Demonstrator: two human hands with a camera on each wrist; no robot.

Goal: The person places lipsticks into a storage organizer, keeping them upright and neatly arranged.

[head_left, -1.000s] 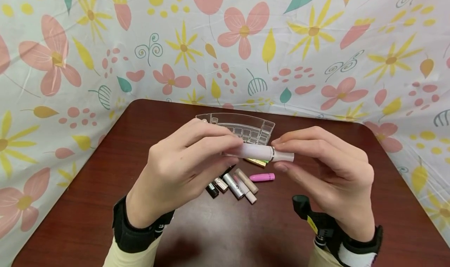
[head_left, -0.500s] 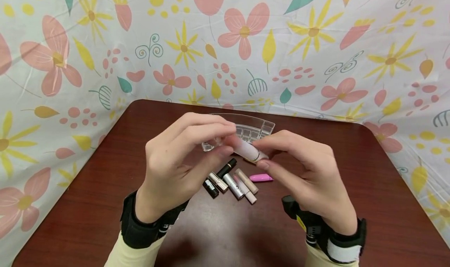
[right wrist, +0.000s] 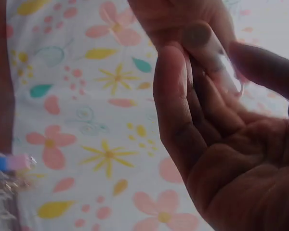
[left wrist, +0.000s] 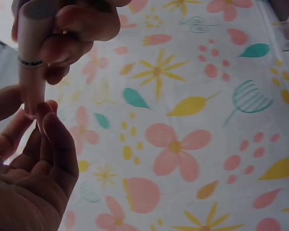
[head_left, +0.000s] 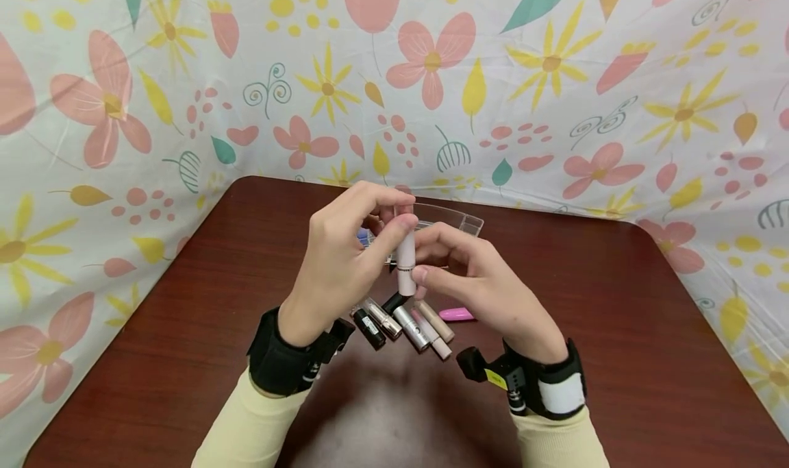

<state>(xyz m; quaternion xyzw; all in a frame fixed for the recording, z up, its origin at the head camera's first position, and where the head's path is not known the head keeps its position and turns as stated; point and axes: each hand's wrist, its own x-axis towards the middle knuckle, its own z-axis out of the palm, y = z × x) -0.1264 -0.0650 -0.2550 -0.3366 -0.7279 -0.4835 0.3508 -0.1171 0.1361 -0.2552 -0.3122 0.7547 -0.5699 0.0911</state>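
Observation:
A pale pink lipstick tube [head_left: 405, 255] with a thin dark band stands nearly upright between both hands, above the table. My left hand [head_left: 345, 269] pinches its upper end between thumb and fingers. Lower down, near the band, the thumb and fingers of my right hand [head_left: 477, 273] hold it from the side. In the left wrist view the tube [left wrist: 31, 62] shows its flat grey end up close. That end of the tube [right wrist: 198, 36] also faces the camera in the right wrist view. Fingers cover parts of the tube.
Behind the hands is a clear plastic organizer [head_left: 450, 216], mostly hidden, with something blue [head_left: 365, 236] there. Below lie several cosmetics, among them a black tube [head_left: 368, 329], a silver tube [head_left: 411, 329], a beige tube [head_left: 435, 319] and a bright pink tube [head_left: 457, 314] on the brown table [head_left: 616, 331].
The tube has turned from nearly level to upright. My right hand has moved left and my left hand has swung up to its top end. Both hands still hold it.

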